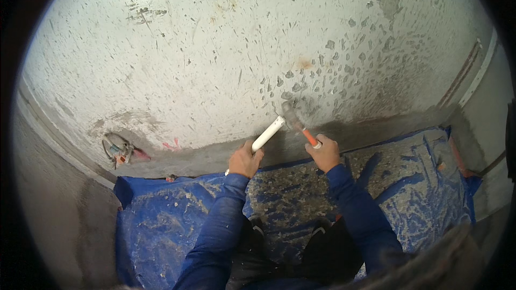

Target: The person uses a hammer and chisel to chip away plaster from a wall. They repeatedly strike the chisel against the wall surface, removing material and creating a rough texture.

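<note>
A white tube (267,133) is gripped in my left hand (244,160), slanting up to the right, its upper end close to the lower part of a pitted wall (193,64). My right hand (325,153) is closed around the orange handle of a hammer (309,137). The hammer's head is blurred and lies just right of the tube's upper end, in front of the wall. Whether the head touches the wall or the tube, I cannot tell. Many grey chip marks (297,87) cover the wall above and to the right of the hammer.
A blue plastic sheet (161,217) strewn with chips and dust covers the floor around my feet. Hoses or cables (119,149) protrude from a recess low in the wall at left. Side walls stand at both ends, with a metal strip (479,70) upright near the right corner.
</note>
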A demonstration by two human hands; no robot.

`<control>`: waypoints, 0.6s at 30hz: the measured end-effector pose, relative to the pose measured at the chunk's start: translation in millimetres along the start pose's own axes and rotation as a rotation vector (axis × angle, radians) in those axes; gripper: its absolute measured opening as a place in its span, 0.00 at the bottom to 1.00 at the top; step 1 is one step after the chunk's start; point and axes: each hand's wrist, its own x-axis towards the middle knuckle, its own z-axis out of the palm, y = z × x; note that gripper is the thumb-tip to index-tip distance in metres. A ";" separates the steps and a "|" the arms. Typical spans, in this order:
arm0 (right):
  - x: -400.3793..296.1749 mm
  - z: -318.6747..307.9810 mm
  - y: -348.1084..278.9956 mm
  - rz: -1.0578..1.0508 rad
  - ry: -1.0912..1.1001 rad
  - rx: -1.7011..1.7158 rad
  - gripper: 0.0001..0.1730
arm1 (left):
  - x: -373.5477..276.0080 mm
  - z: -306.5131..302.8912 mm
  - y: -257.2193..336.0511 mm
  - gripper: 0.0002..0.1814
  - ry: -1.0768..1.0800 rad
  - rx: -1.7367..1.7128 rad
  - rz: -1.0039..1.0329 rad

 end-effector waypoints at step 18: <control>-1.0 -10.4 0.0 0.158 -0.094 0.135 0.22 | 20.5 10.5 -17.4 0.29 -0.072 -0.011 -0.069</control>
